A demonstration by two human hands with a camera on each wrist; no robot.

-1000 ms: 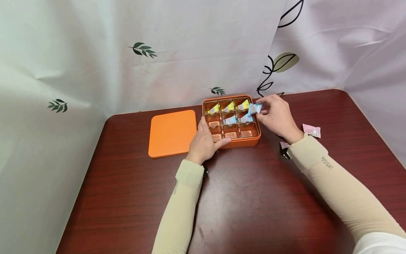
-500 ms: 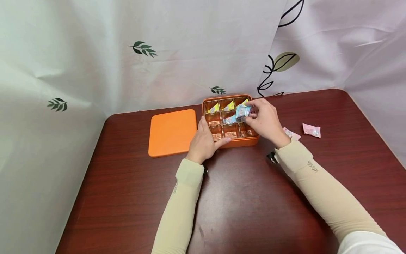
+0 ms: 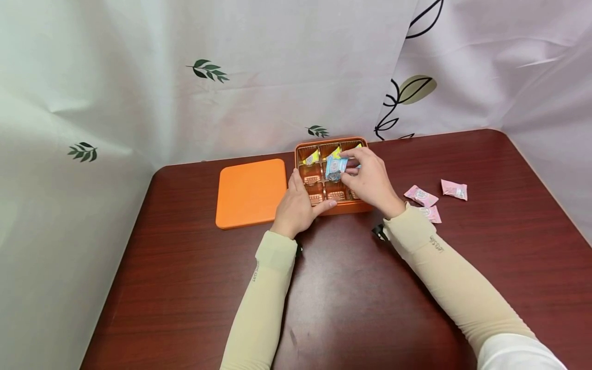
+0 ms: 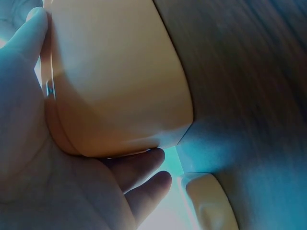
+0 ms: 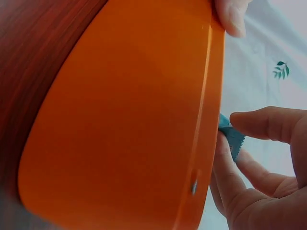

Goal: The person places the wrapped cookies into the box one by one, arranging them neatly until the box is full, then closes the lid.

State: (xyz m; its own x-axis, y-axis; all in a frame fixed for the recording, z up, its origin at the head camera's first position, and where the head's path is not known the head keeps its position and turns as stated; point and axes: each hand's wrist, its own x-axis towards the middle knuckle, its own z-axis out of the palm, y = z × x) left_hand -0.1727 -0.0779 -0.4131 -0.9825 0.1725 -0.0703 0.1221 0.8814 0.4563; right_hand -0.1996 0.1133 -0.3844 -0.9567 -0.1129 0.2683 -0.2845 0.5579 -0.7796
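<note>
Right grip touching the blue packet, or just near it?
Touching. The right wrist view shows the right grip pinching the blue packet from either side.

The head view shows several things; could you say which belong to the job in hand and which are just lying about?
Probably the job:
right hand, pinching a blue sweet
left hand, touching the box
yellow sweets, in the box

Apparently lying about:
lid, beside the box
three pink sweets, on the table
</note>
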